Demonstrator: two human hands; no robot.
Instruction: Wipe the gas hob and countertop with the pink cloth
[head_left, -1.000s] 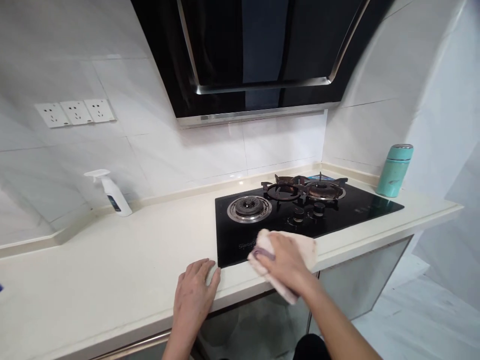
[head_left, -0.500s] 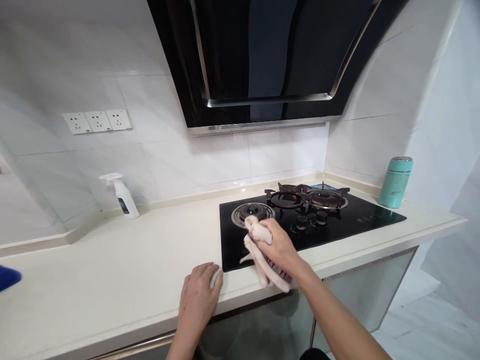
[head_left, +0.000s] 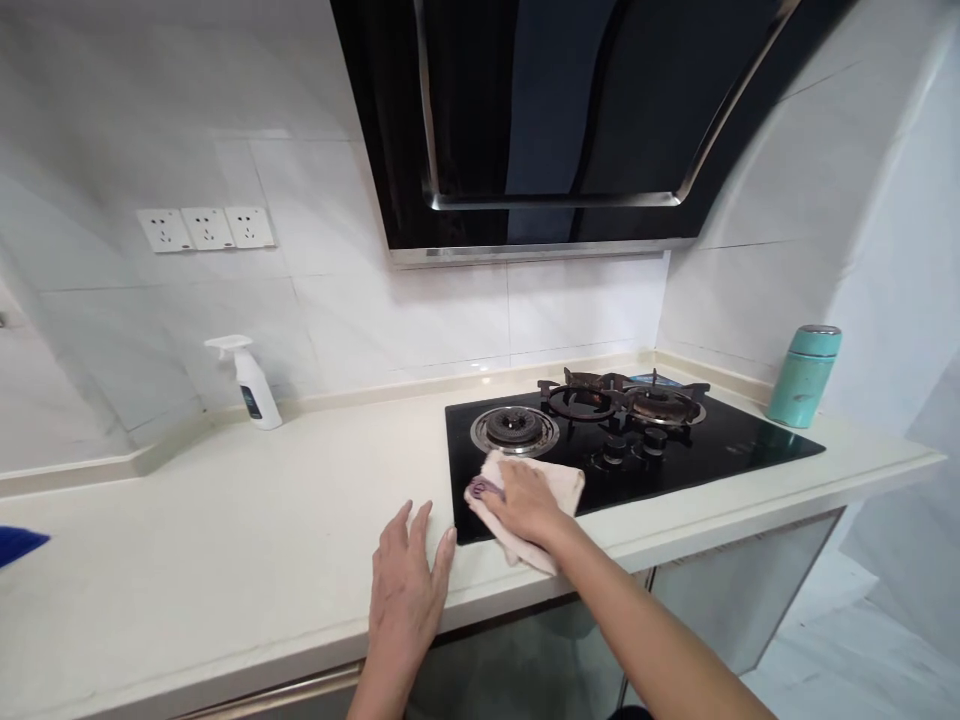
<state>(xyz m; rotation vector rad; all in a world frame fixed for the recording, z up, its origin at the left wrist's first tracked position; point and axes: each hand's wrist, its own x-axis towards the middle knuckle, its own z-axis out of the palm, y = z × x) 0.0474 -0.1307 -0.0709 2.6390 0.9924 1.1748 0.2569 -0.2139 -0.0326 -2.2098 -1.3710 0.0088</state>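
My right hand [head_left: 525,500] presses a pale pink cloth [head_left: 559,483] flat on the front left corner of the black glass hob [head_left: 720,450], just in front of the left burner [head_left: 514,430]. Its fingers curl over the cloth. My left hand [head_left: 409,580] lies flat on the cream countertop [head_left: 225,530], fingers stretched out, just left of the hob's corner and near the counter's front edge. It holds nothing.
A pan support and the right burner [head_left: 660,403] sit at the hob's back, with two knobs [head_left: 634,445] in front. A white spray bottle [head_left: 251,385] stands by the wall, a teal flask [head_left: 802,375] at the right. The black hood [head_left: 570,120] hangs overhead. Something blue [head_left: 15,545] shows at the left edge.
My right hand moved the cloth from the hob's front edge up toward the left burner, bunched, then back down to the front left corner, spread flat. My left hand stayed on the counter.
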